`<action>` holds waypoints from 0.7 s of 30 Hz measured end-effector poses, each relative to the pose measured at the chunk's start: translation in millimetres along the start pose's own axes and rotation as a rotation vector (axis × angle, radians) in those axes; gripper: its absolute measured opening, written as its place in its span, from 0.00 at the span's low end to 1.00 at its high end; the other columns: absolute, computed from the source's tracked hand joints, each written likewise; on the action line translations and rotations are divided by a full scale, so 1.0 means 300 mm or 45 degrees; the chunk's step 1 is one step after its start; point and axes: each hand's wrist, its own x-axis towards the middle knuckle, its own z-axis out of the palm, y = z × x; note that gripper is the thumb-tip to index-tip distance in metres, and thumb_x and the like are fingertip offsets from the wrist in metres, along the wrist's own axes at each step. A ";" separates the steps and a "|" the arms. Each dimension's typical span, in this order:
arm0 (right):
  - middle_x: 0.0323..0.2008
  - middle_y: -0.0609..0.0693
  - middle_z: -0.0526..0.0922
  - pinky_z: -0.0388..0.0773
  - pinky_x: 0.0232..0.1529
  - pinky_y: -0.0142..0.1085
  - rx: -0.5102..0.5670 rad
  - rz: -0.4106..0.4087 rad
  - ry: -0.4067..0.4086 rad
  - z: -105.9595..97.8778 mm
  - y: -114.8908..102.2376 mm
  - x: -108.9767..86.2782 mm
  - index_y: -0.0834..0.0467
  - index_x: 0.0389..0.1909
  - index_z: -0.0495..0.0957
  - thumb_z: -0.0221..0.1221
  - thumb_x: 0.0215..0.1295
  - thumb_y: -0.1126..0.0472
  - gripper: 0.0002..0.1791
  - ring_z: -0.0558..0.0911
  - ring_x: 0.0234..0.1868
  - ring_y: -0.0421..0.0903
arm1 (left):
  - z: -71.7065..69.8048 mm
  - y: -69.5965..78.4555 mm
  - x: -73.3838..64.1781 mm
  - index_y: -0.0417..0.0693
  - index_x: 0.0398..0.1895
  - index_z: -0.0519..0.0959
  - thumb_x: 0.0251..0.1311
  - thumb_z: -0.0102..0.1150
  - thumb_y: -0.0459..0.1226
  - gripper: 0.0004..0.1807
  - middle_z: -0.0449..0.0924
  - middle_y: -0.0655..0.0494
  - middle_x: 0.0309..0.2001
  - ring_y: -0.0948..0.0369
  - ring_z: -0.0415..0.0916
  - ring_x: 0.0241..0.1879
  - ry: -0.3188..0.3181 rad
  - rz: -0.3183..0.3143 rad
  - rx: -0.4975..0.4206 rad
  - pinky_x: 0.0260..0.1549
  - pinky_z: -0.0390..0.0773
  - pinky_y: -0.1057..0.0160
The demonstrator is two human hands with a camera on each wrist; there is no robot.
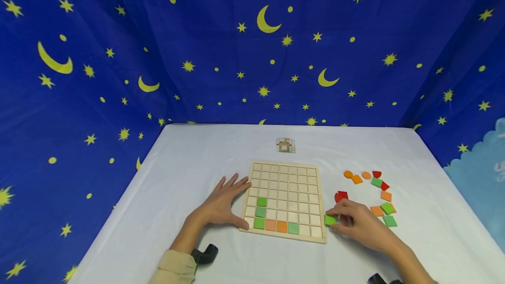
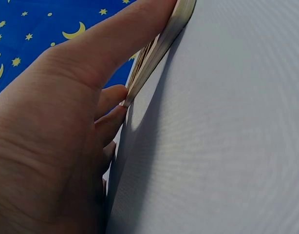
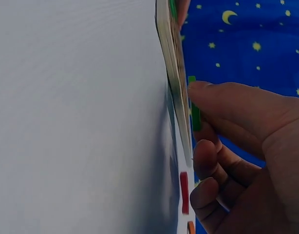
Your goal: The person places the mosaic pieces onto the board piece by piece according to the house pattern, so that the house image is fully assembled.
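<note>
A wooden grid board (image 1: 282,192) lies on the white table. Green and orange square tiles fill part of its bottom row, and two more green tiles climb one column near its left side. My left hand (image 1: 222,203) is spread at the board's left edge, thumb and fingertips touching the frame. At the board's right edge my right hand (image 1: 357,222) pinches a green square tile (image 1: 330,220) between thumb and fingers. In the right wrist view that green tile (image 3: 195,105) stands edge-on beside the board's rim (image 3: 174,73).
Red pieces (image 1: 341,196) lie just beyond my right hand. Further right are scattered green squares (image 1: 390,221), orange squares (image 1: 386,196) and orange round pieces (image 1: 348,174). A small pattern card (image 1: 286,145) lies behind the board. A blue starry curtain (image 1: 292,56) encloses the table.
</note>
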 end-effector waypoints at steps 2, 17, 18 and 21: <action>0.33 0.36 0.76 0.70 0.29 0.28 -0.003 -0.034 -0.006 0.004 -0.002 0.007 0.43 0.45 0.84 0.70 0.55 0.50 0.15 0.73 0.32 0.37 | 0.001 -0.002 0.003 0.54 0.74 0.58 0.28 0.64 0.75 0.67 0.49 0.57 0.75 0.50 0.38 0.74 -0.003 0.008 0.002 0.69 0.35 0.43; 0.34 0.36 0.76 0.71 0.27 0.27 -0.004 -0.184 0.016 0.042 -0.044 0.066 0.46 0.45 0.84 0.70 0.55 0.57 0.15 0.73 0.30 0.37 | -0.001 -0.005 0.002 0.57 0.75 0.56 0.26 0.63 0.76 0.68 0.47 0.62 0.75 0.54 0.35 0.74 -0.033 -0.037 0.012 0.69 0.32 0.47; 0.35 0.36 0.76 0.71 0.27 0.27 -0.004 -0.186 0.009 0.043 -0.047 0.071 0.46 0.45 0.84 0.70 0.55 0.57 0.15 0.73 0.30 0.37 | -0.002 -0.005 0.002 0.57 0.75 0.56 0.26 0.64 0.76 0.68 0.47 0.62 0.75 0.54 0.35 0.74 -0.031 -0.037 0.014 0.69 0.32 0.47; 0.35 0.36 0.76 0.71 0.27 0.27 0.003 -0.181 -0.013 0.047 -0.056 0.087 0.46 0.45 0.84 0.70 0.55 0.57 0.15 0.73 0.30 0.37 | -0.004 -0.004 0.003 0.57 0.75 0.57 0.26 0.64 0.76 0.68 0.47 0.61 0.75 0.54 0.35 0.74 -0.025 -0.035 0.013 0.69 0.32 0.47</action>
